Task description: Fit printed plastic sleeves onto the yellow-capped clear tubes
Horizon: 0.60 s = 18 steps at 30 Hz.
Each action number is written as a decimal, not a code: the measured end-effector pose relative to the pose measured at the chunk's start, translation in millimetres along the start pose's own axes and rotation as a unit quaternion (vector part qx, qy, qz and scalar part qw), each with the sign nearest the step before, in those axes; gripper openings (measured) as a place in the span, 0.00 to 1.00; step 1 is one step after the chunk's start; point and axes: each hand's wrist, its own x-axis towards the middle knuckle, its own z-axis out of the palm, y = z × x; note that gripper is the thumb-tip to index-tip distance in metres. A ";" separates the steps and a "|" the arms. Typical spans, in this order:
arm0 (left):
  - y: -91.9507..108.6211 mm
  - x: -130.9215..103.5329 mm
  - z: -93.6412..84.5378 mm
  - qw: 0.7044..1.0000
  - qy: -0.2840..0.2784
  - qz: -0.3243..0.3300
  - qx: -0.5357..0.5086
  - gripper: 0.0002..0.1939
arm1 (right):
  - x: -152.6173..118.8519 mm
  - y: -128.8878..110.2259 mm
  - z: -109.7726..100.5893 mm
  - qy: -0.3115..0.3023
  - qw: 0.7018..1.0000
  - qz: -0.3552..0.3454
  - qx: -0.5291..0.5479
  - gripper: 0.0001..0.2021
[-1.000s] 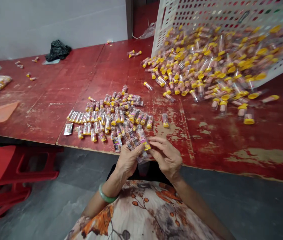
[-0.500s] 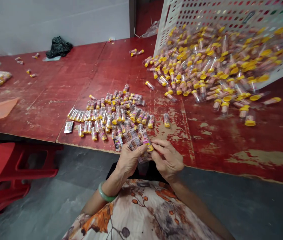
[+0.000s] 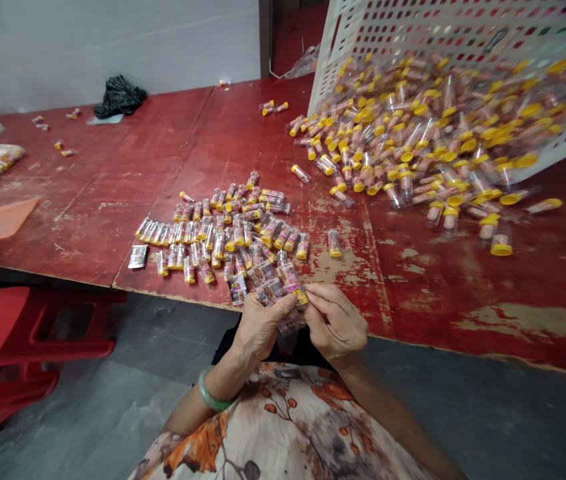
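Observation:
My left hand is closed on a sheet of printed labels, its thumb pressed over the front. A small clear tube with a printed label and a yellow end lies along the right side of that sheet. My right hand pinches at this tube's yellow end, thumb and fingertips together; whether the label's edge is also between them is hidden. Just beyond my hands, a pile of labelled tubes with yellow caps covers the table. One labelled tube lies apart to the right.
A white perforated basket is tipped on its side at the right, spilling unlabelled yellow-capped tubes onto the red table. A black plastic bag lies at the back left. Red stools stand below the table's left edge.
The right fingers have drawn closer together at the tube's yellow end. The left hand, the sheet and the pile look almost unchanged.

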 end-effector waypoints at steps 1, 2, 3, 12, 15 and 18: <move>3.2 3.1 -3.3 1.000 0.005 -0.005 0.014 0.15 | 3.0 2.1 -1.7 -0.024 1.000 0.001 0.010 0.17; 8.1 7.6 -7.8 0.999 0.013 -0.011 0.034 0.15 | 8.1 6.9 -4.2 -0.055 0.998 -0.006 0.020 0.16; 14.9 13.6 -13.3 0.998 0.025 -0.016 0.058 0.16 | 15.8 15.2 -7.3 -0.086 0.996 -0.018 0.023 0.15; 86.3 79.3 -62.8 0.940 0.095 0.053 0.322 0.19 | 180.8 201.2 31.2 -0.219 0.927 0.099 -0.287 0.12; 85.6 91.7 -72.4 0.932 0.107 0.062 0.342 0.21 | 208.0 237.2 78.2 -0.243 0.917 0.124 -0.289 0.15; 84.8 97.3 -80.3 0.931 0.171 0.093 0.310 0.20 | 206.6 250.5 108.0 -0.262 0.912 0.155 -0.276 0.14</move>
